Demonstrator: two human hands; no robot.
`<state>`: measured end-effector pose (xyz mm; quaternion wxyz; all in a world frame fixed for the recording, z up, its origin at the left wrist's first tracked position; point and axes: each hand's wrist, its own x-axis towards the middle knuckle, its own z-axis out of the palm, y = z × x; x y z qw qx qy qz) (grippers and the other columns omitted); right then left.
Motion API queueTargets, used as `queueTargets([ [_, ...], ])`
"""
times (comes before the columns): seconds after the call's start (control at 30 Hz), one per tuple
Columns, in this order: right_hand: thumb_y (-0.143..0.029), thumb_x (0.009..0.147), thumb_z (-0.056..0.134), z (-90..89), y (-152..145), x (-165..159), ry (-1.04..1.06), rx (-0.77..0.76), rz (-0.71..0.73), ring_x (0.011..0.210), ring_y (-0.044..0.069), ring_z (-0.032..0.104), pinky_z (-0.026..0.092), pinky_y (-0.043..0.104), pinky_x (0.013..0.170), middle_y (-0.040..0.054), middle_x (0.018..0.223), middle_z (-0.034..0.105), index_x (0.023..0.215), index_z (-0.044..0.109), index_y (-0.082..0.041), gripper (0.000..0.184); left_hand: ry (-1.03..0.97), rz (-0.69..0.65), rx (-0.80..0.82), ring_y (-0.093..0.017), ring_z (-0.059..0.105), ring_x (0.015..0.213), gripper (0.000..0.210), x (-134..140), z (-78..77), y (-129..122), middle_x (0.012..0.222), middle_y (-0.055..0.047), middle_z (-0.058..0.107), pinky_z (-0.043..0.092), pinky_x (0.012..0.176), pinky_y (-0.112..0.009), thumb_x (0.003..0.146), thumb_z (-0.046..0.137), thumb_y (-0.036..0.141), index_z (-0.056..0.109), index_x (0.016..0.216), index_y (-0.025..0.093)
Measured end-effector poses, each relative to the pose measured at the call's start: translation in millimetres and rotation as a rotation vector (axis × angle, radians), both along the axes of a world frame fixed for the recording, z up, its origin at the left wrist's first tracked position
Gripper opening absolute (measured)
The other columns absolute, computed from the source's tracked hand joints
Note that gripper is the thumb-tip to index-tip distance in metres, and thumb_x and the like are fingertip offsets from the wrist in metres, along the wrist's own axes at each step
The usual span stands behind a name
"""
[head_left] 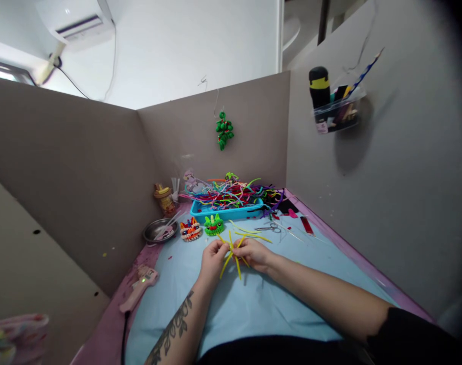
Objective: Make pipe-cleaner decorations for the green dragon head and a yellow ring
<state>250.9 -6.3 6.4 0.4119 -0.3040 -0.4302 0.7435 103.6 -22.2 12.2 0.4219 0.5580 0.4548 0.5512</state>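
Note:
Yellow pipe cleaners (237, 267), crossed at the middle like a star, are held between my two hands above the blue cloth. My left hand (214, 256) pinches them from the left, close to the crossing. From the right, my right hand (254, 254) grips the same bundle, with its thumb and fingers closed. Loose yellow pipe cleaners (259, 236) lie just beyond my hands. Behind my left hand sit a green pipe-cleaner animal head (214, 226) and an orange-and-white one (190, 230).
A blue tray (231, 213) heaped with coloured pipe cleaners stands at the back. Scissors (271, 228) lie right of centre. On the left are a metal bowl (154, 231) and a corded pink glue gun (139, 289). Grey partitions (215, 96) enclose the table; a plastic bin (337, 114) hangs right.

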Motion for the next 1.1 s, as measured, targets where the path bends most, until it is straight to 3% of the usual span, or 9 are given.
queueTargets([
  [0.1,-0.021,0.049,0.074,0.4,1.1,0.4,-0.048,0.006,-0.032,0.047,0.008,0.048,0.033,0.021,0.047,-0.0031,0.050,0.055,0.059,0.054,-0.014,0.024,0.086,0.017,0.045,-0.010,0.041,0.053,0.023,-0.3,1.1,-2.8,0.054,0.004,0.047,0.033,0.056,-0.022,0.069,0.061,0.035,0.053,0.059,0.016],
  [0.27,-0.017,0.051,0.066,0.2,1.6,0.2,-0.172,0.151,-0.040,0.040,0.006,0.040,0.027,0.021,0.043,-0.0036,0.043,0.050,0.049,0.052,-0.013,0.015,0.179,0.028,0.084,-0.010,0.038,0.053,0.023,1.1,2.9,-6.5,0.054,0.004,0.045,0.032,0.055,-0.022,0.072,0.058,0.034,0.053,0.058,0.016],
  [0.5,-0.023,0.055,0.065,-0.9,3.4,-1.9,-0.334,0.259,-0.048,0.040,0.006,0.039,0.029,0.021,0.043,-0.0043,0.042,0.048,0.051,0.053,-0.014,0.015,0.219,0.055,0.147,-0.011,0.039,0.054,0.026,3.0,2.1,-10.8,0.054,0.003,0.045,0.031,0.055,-0.022,0.072,0.058,0.035,0.052,0.055,0.017],
  [0.63,-0.028,0.060,0.066,1.6,9.5,0.9,-0.345,0.281,-0.053,0.047,0.009,0.047,0.034,0.021,0.046,-0.0008,0.052,0.056,0.061,0.056,-0.013,0.018,0.130,0.052,0.060,-0.011,0.040,0.053,0.026,-0.3,1.7,-5.3,0.053,0.003,0.046,0.032,0.054,-0.022,0.070,0.060,0.037,0.052,0.056,0.017],
  [0.77,-0.028,0.060,0.068,4.0,13.8,7.8,-0.329,0.263,-0.074,0.049,0.008,0.049,0.034,0.021,0.048,-0.0018,0.055,0.057,0.069,0.057,-0.014,0.019,0.009,0.059,-0.034,-0.013,0.051,0.063,0.026,-5.7,-0.3,2.9,0.066,-0.001,0.058,0.037,0.058,-0.022,0.070,0.061,0.042,0.058,0.068,0.016],
  [0.87,-0.025,0.058,0.070,4.6,12.2,10.9,-0.323,0.252,-0.119,0.048,0.008,0.049,0.034,0.021,0.048,-0.0035,0.054,0.056,0.073,0.056,-0.015,0.023,-0.034,-0.024,-0.106,-0.014,0.054,0.067,0.033,-5.3,-3.2,4.6,0.072,-0.003,0.062,0.039,0.060,-0.022,0.069,0.061,0.048,0.061,0.074,0.015],
  [0.97,-0.024,0.056,0.071,4.4,9.2,9.0,-0.309,0.287,-0.142,0.049,0.009,0.050,0.034,0.021,0.047,-0.0041,0.054,0.056,0.074,0.053,-0.016,0.026,0.010,-0.147,-0.153,-0.011,0.050,0.056,0.034,-2.0,-6.7,3.7,0.061,-0.001,0.060,0.035,0.053,-0.021,0.064,0.066,0.046,0.062,0.070,0.013],
  [1.1,-0.020,0.056,0.068,2.0,8.1,5.5,-0.323,0.316,-0.114,0.047,0.010,0.051,0.035,0.021,0.046,-0.0053,0.051,0.055,0.076,0.050,-0.017,0.027,0.057,-0.081,-0.181,-0.009,0.046,0.049,0.031,-1.0,-8.6,3.5,0.053,-0.001,0.057,0.032,0.049,-0.021,0.058,0.072,0.040,0.059,0.056,0.012],
])
